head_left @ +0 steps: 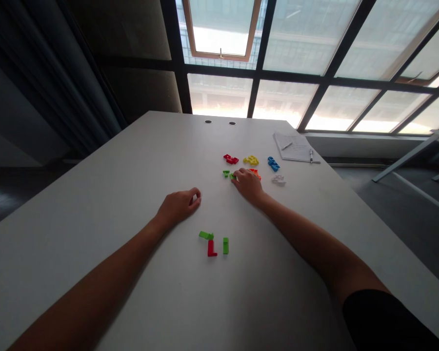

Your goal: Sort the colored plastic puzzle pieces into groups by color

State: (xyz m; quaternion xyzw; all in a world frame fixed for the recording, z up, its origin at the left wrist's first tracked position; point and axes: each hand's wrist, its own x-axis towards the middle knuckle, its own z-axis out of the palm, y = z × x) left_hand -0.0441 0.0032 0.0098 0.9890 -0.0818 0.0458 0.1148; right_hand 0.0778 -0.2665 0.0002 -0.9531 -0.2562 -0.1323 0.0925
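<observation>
My right hand point(248, 184) reaches to the far group of small plastic pieces, its fingertips closed at a green block point(232, 176). Its fingers partly cover that block and some orange blocks point(255, 173). Another green block point(226, 173) lies just left of it. Resting on the table, my left hand point(178, 204) has its fingers curled in towards the thumb, with nothing seen in it. Closer to me lie a green block point(206, 235), tilted and touching or almost touching an L-shaped red block point(211, 248), and an upright-lying green block point(226, 245) apart on their right.
Red blocks point(231, 159), yellow blocks point(251, 160), blue blocks point(273, 164) and white blocks point(278, 180) lie in small piles on the white table point(131, 170). Paper sheets point(296, 146) with two pens are at the far right edge. Windows stand behind.
</observation>
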